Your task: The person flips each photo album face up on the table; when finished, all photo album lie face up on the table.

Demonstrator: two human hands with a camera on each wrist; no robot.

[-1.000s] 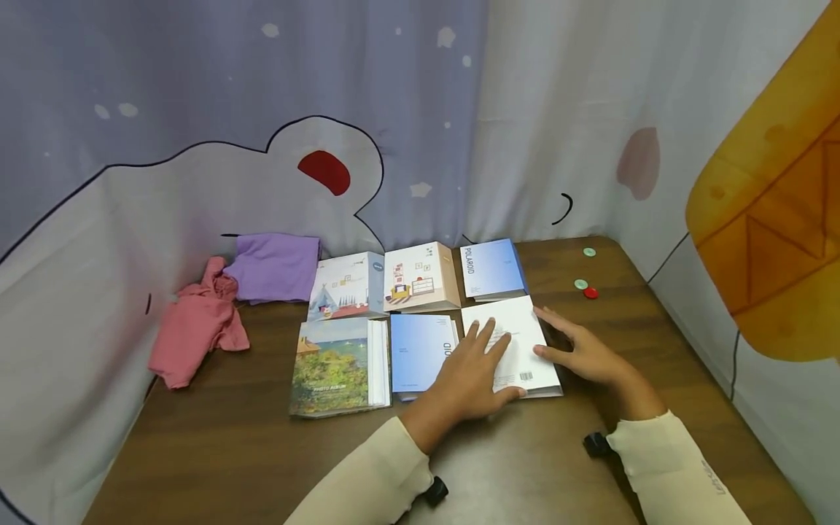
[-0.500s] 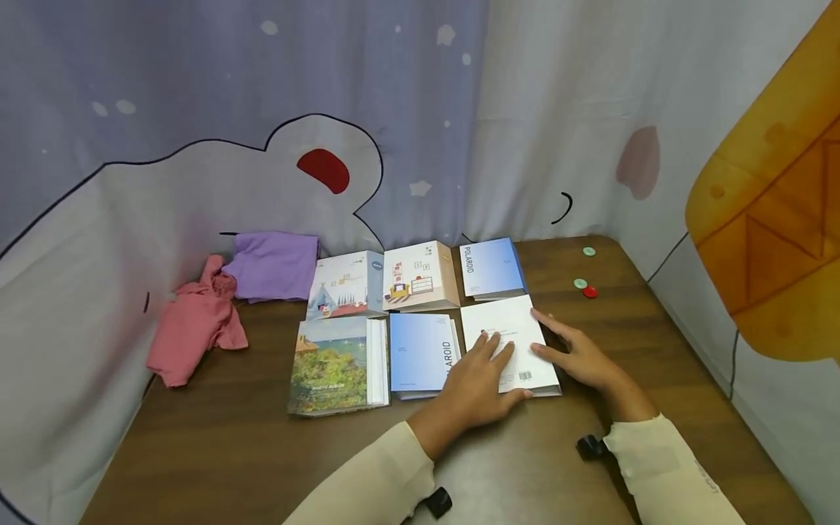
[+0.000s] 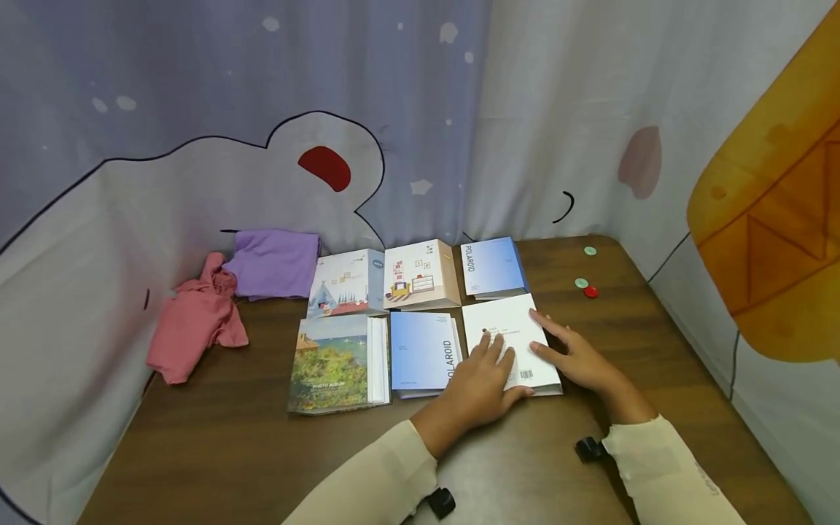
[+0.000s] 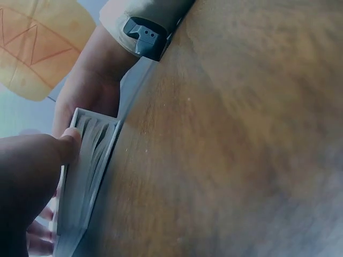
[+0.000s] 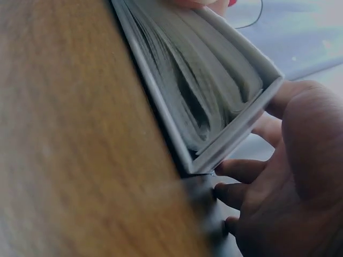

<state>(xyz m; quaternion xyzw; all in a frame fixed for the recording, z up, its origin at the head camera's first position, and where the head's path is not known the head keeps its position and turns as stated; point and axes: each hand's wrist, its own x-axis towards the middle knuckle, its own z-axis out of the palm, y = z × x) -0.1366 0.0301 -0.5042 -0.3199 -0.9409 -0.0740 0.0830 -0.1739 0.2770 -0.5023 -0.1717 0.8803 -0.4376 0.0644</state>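
Note:
A white photo album (image 3: 502, 321) lies back cover up, its barcode near the front edge. My left hand (image 3: 477, 383) rests on it with fingers spread over the cover and the thumb at its near edge. In the left wrist view that thumb (image 4: 67, 144) touches the edge beside the pages. My right hand (image 3: 577, 355) touches the album's right side with thumb and fingers extended. The right wrist view shows its fingers (image 5: 241, 170) along the spine. Left of it is a blue Polaroid album (image 3: 420, 354), partly covered by my left hand.
A landscape photo album (image 3: 331, 368) lies at the left of the front row. Behind stand two illustrated albums (image 3: 341, 284) and another blue Polaroid album (image 3: 492, 266). Purple cloth (image 3: 275, 264) and pink cloth (image 3: 197, 321) lie far left. Green buttons (image 3: 590, 251) and a red button (image 3: 591, 292) lie right.
My left hand has slid slightly right and nearer on the white cover, showing more of the blue album's lettering. The right hand has stayed almost in place; the albums look unmoved.

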